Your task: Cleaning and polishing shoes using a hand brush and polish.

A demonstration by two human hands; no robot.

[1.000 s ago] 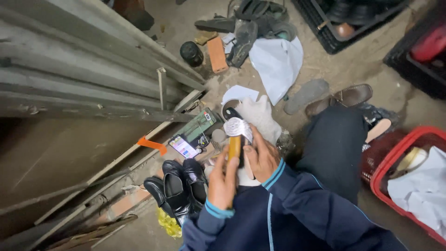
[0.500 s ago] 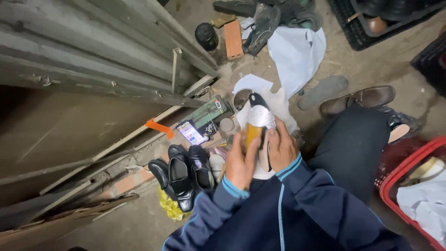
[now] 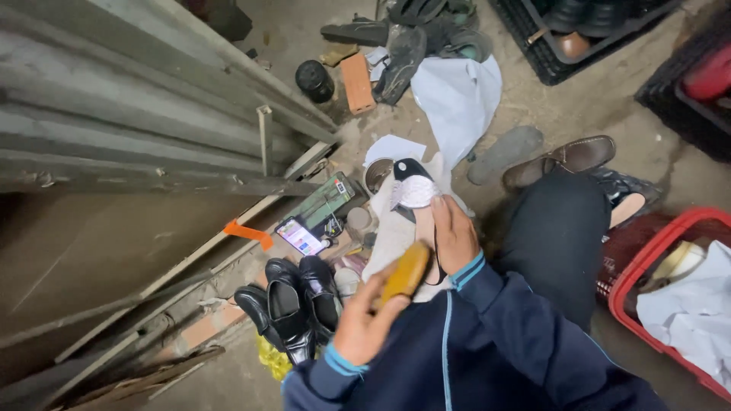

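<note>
My left hand (image 3: 365,320) grips a tan wooden-backed brush (image 3: 406,272), held low over my lap and apart from the shoe. My right hand (image 3: 454,234) holds a sandal (image 3: 415,190) with a silver glittery upper and a black toe, pointing away from me. A white cloth (image 3: 388,228) lies under the sandal across my knees. My sleeves are dark blue with light blue cuffs.
A pair of black leather shoes (image 3: 293,301) stands at my left. A phone with a lit screen (image 3: 301,237) and a green box (image 3: 329,199) lie beyond them. A brown loafer (image 3: 567,158), a red basket (image 3: 655,266), a brick (image 3: 355,82) and old soles litter the concrete floor.
My left hand has drawn the brush back off the sandal, down toward my lap. The right hand keeps holding the sandal.
</note>
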